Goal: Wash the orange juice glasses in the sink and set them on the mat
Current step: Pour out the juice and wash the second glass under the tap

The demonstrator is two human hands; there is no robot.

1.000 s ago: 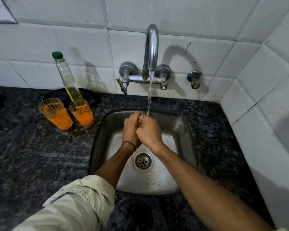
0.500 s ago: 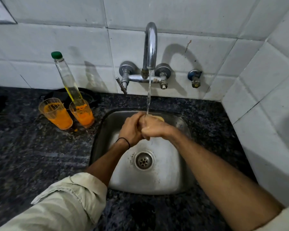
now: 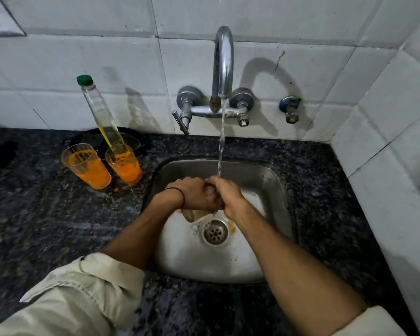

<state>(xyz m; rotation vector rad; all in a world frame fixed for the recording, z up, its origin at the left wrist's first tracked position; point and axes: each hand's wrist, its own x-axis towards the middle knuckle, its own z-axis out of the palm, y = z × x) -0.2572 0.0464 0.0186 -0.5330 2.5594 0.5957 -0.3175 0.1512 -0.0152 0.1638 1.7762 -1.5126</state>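
Both hands meet over the steel sink [image 3: 285,190], right under a thin stream of water [image 3: 220,151] that falls from the curved tap [image 3: 224,61] on the tiled wall [image 3: 83,44]. The left hand [image 3: 194,196] and the right hand [image 3: 229,195] are pressed against each other with their fingers curled and wrapped together; whether they grip something between them I cannot tell, though a brownish shape shows just beneath the left hand. A thin black band [image 3: 180,195] circles the left wrist, and a pale rolled sleeve [image 3: 83,299] covers the left forearm lower down. The drain [image 3: 215,232] lies below the hands, with a small orange bit just beside it. The glasses stand upright on the dark speckled counter [image 3: 41,221] to the left of the sink, close beside each other: the outer glass [image 3: 87,167] and the inner glass [image 3: 124,163], each smeared with orange juice and holding some at the bottom. Just behind the inner glass rises a clear bottle [image 3: 102,117] with a green cap and a little yellow liquid, and behind that sits a dark object too dim to make out
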